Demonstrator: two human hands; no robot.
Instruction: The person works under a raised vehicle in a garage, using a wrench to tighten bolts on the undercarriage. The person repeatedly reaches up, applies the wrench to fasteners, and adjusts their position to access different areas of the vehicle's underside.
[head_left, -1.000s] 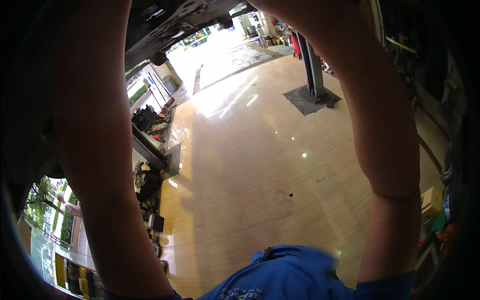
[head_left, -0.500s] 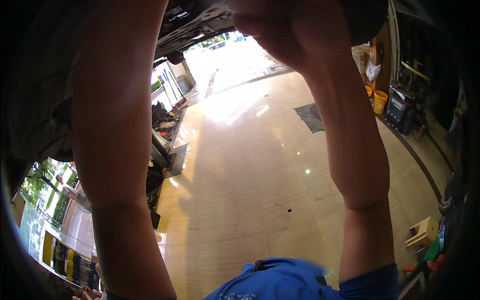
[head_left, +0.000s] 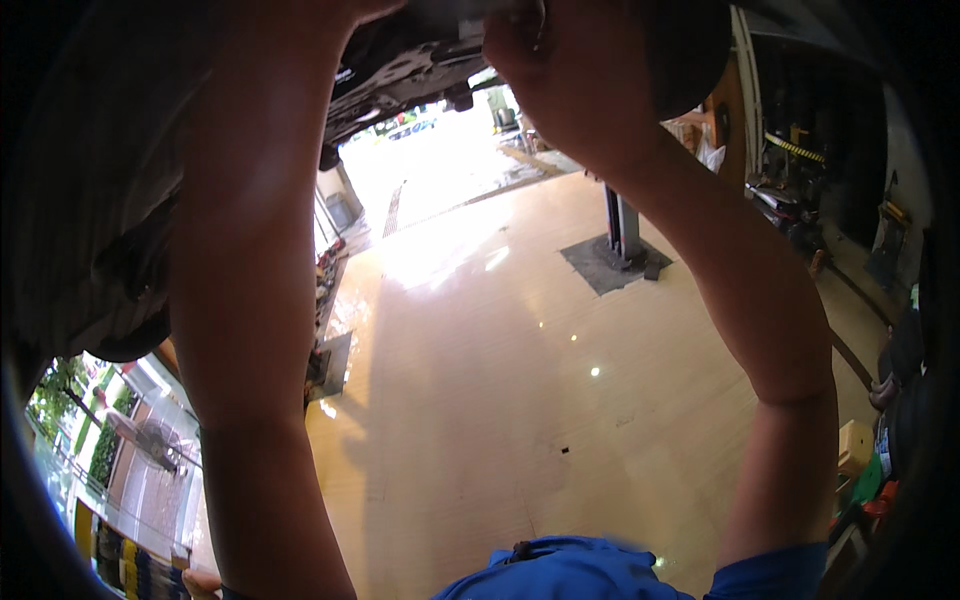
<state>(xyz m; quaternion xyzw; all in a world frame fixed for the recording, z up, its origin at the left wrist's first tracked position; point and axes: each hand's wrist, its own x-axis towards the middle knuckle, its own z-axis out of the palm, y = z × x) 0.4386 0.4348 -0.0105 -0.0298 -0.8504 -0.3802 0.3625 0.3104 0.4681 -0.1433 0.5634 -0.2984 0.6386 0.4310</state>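
Note:
Both my arms reach up beneath the dark underside of a raised vehicle (head_left: 405, 75). My right hand (head_left: 585, 85) is up at the top of the view, its fingers curled in close to the underside. A thin shiny edge shows by those fingers, but what they hold is too dark to make out. Of my left hand (head_left: 350, 10) only the part near the wrist shows at the top edge; its fingers are cut off. A dark rounded part (head_left: 692, 60), perhaps a tyre, hangs to the right of my right hand.
A lift post (head_left: 622, 225) rises from a dark base plate (head_left: 600, 268) on the shiny tiled floor (head_left: 460, 370). On the right are a cream stool (head_left: 855, 447) and dark equipment. A standing fan (head_left: 155, 440) is at the left, and a bright doorway lies ahead.
My right hand has shifted slightly, and its elbow has swung outward to the right. The view has turned a little, uncovering the lift post. My left wrist now shows at the top.

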